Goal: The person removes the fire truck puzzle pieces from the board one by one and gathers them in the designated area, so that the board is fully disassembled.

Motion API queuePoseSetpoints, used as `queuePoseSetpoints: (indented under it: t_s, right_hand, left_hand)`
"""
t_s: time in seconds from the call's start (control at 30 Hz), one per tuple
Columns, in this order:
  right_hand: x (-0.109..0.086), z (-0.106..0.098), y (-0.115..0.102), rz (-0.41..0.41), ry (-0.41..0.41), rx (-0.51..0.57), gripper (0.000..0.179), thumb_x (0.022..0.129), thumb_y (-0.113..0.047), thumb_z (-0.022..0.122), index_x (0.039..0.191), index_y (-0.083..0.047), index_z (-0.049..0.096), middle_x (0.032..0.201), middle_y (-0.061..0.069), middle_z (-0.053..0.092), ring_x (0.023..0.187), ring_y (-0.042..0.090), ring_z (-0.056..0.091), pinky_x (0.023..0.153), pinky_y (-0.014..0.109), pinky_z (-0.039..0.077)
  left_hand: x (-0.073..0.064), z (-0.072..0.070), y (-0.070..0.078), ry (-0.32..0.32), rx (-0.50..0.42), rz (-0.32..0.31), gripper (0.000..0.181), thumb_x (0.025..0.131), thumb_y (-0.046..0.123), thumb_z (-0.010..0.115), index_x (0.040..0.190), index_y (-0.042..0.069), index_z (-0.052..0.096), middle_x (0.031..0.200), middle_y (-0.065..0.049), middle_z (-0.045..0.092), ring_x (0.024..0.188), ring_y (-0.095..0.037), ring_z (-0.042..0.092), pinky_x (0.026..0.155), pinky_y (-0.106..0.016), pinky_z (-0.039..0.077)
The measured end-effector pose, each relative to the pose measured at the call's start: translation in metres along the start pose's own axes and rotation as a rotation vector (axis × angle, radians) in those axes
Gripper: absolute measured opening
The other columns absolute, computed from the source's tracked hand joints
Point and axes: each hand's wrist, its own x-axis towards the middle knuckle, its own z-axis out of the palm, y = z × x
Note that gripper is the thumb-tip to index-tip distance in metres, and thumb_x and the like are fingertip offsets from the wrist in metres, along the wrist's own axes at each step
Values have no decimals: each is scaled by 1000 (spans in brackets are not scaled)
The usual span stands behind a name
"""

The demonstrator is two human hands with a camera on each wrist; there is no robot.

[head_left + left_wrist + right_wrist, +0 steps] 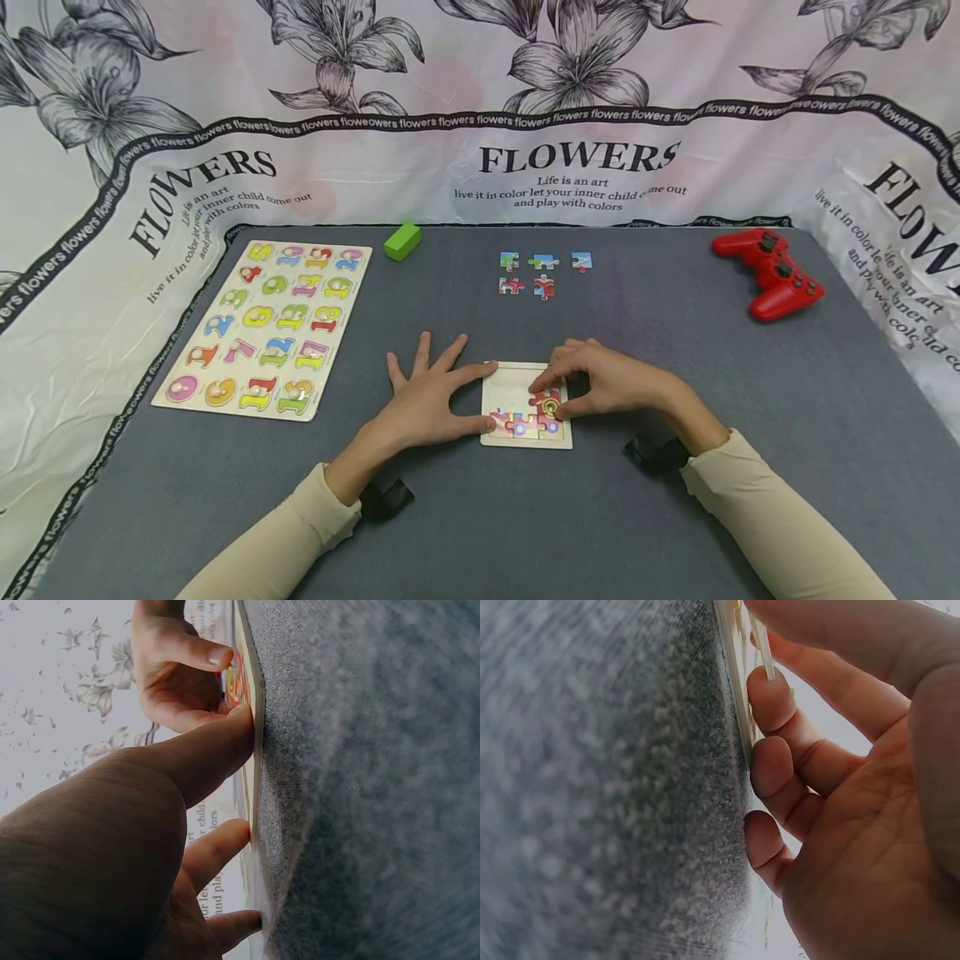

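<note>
A small wooden puzzle tray (506,379) lies on the table before me, with colourful jigsaw pieces (520,425) along its near edge. My left hand (426,407) spreads beside it, index fingertip and thumb touching its left side. From the right, my right hand (611,379) pinches a red and yellow puzzle piece (547,402) over the tray's right part. That piece's thin edge (763,646) is tilted above the tray in the right wrist view. Whether it touches its neighbours cannot be told. In the left wrist view, the left thumb (217,754) presses the tray's rim (259,712).
Several loose jigsaw pieces (543,262) lie in two rows beyond the tray. A wooden number board (247,392) is at the left, near a green block (402,242). A red game controller (772,275) sits at the far right. A flower-printed cloth (420,175) hangs behind the table.
</note>
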Motion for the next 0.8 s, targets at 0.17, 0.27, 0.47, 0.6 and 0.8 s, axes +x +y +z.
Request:
queuePoseSetpoints:
  t_s: [0.17, 0.27, 0.47, 0.6, 0.8]
  right_hand:
    - [0, 0, 2, -13, 16, 27, 40, 84, -22, 84, 123, -23, 75, 100, -9, 66, 91, 13, 52, 81, 32, 39]
    - [0, 0, 2, -19, 31, 72, 40, 84, -21, 84, 123, -21, 75, 98, -6, 65, 88, 15, 53, 78, 30, 43]
    - [-1, 2, 6, -17, 62, 137, 38, 86, -21, 83, 123, -19, 75, 98, -3, 64, 86, 18, 54, 76, 29, 47]
    - [-3, -1, 8, 16, 105, 142, 38, 86, -18, 83, 123, -21, 75, 97, -3, 64, 86, 20, 54, 75, 29, 46]
    - [-7, -9, 11, 62, 163, 151, 38, 87, -16, 81, 124, -21, 75, 100, -4, 66, 89, 23, 55, 75, 32, 47]
  left_hand:
    - [0, 1, -1, 7, 1, 7, 76, 82, 62, 76, 151, 40, 49, 172, -6, 18, 156, -49, -13, 106, -84, -15]
    - [0, 2, -2, 7, 5, 13, 77, 82, 63, 75, 151, 41, 49, 172, -6, 17, 155, -50, -13, 106, -84, -15]
    - [-1, 4, -4, 11, 13, 20, 77, 82, 65, 75, 150, 41, 50, 172, -6, 17, 155, -51, -12, 105, -85, -14]
    - [-2, 4, -5, 16, 14, 25, 77, 82, 65, 75, 150, 41, 50, 172, -6, 18, 155, -51, -12, 105, -85, -14]
    - [-2, 6, -4, 22, 16, 24, 77, 82, 64, 75, 150, 41, 50, 172, -6, 18, 155, -51, -12, 105, -85, -14]
